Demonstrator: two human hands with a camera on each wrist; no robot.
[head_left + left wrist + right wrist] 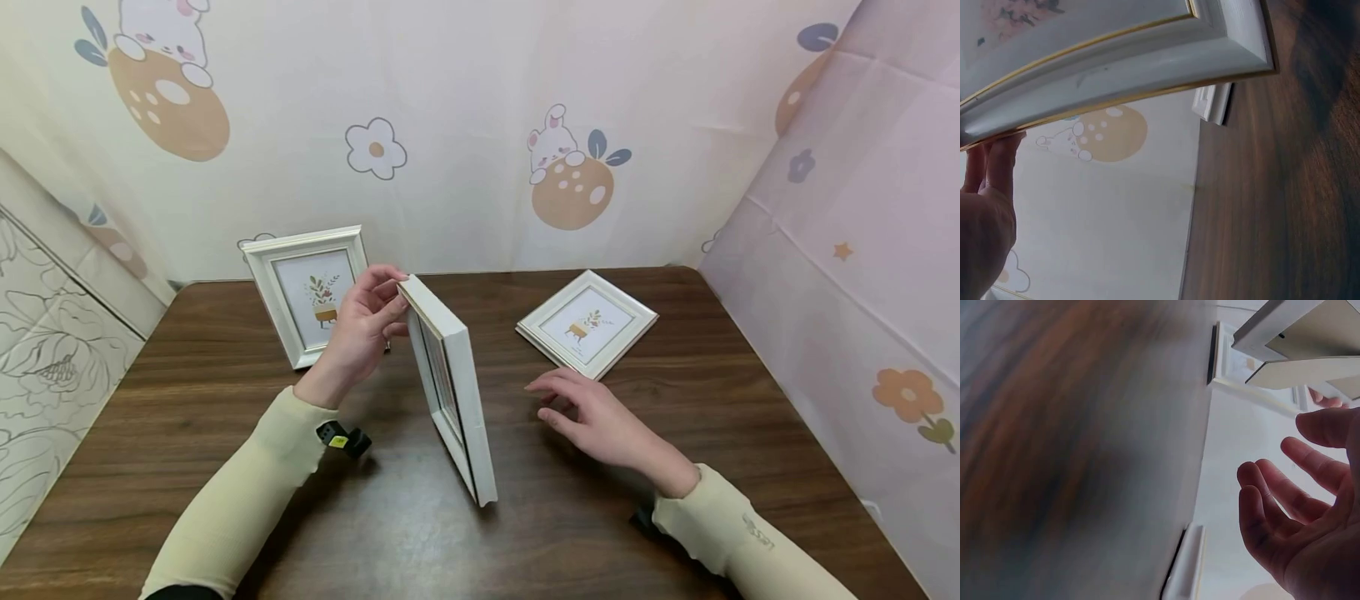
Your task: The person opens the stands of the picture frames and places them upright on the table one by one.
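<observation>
Pinched at its top far corner by my left hand [363, 321], a white picture frame [471, 408] stands upright over the middle of the table. Its front, edged in gold around a pinkish floral print, fills the top of the left wrist view. From the right wrist view its back shows, with a pale stand flap [1310, 370] tilted out. My right hand [600, 421] hovers to the right of this frame, fingers loosely bent and holding nothing. Just beyond that hand lies a second white frame [588, 321] with a potted-plant print. Behind my left hand a similar frame [311, 279] leans back upright.
The dark wooden table [360, 533] runs back to a patterned curtain [465, 167] with rabbits and flowers. More hanging cloth [840, 292] borders the right side. A dark strapped device [343, 438] sits at my left wrist.
</observation>
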